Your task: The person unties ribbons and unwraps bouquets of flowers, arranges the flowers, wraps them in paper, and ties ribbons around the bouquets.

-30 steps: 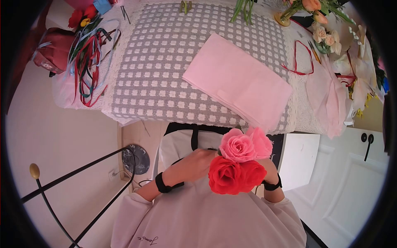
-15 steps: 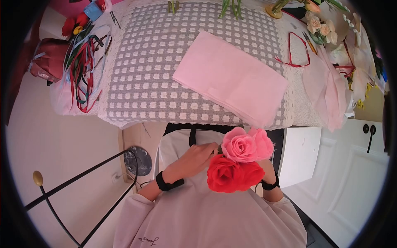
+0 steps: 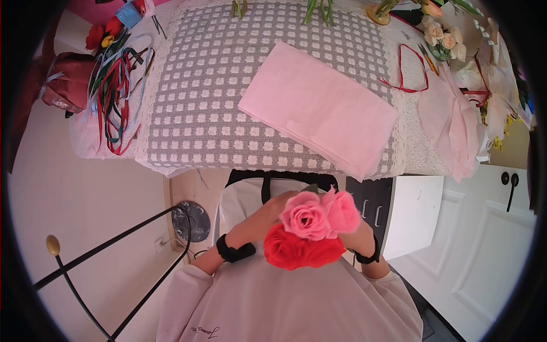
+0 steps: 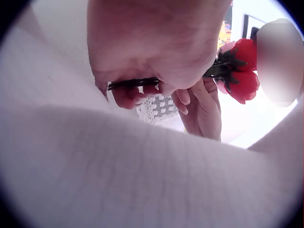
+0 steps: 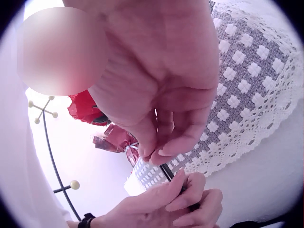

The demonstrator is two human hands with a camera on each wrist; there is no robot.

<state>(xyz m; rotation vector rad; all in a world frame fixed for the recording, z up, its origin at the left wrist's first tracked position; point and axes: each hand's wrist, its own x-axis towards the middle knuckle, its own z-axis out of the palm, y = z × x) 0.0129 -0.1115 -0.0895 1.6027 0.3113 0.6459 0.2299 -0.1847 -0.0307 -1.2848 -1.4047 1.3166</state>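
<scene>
Low in front of my body in the head view is a bunch of pink roses (image 3: 307, 216) and red roses (image 3: 302, 248). My left hand (image 3: 265, 219) is partly hidden behind the blooms. In the left wrist view, its fingers curl round the dark stems (image 4: 135, 84). Beyond it, my right hand (image 4: 204, 111) is up near the flower heads. The right wrist view shows my right hand (image 5: 161, 95) pinching the stems (image 5: 166, 173) between thumb and fingertips, while my left hand (image 5: 166, 206) grips them lower down.
Folded pink wrapping paper (image 3: 325, 108) lies on a grey-and-white checked cushion (image 3: 199, 102). Ribbons (image 3: 117, 102) and a red wrapped bundle (image 3: 71, 80) are at the left. Pale flowers (image 3: 444, 37) and loose red ribbon (image 3: 424, 74) lie right. A black metal rack (image 3: 114, 245) stands lower left.
The roses have shifted left across my lap, and my left hand is now more covered by them. Earlier, the view tilted slightly, so the cushion appears a little higher.
</scene>
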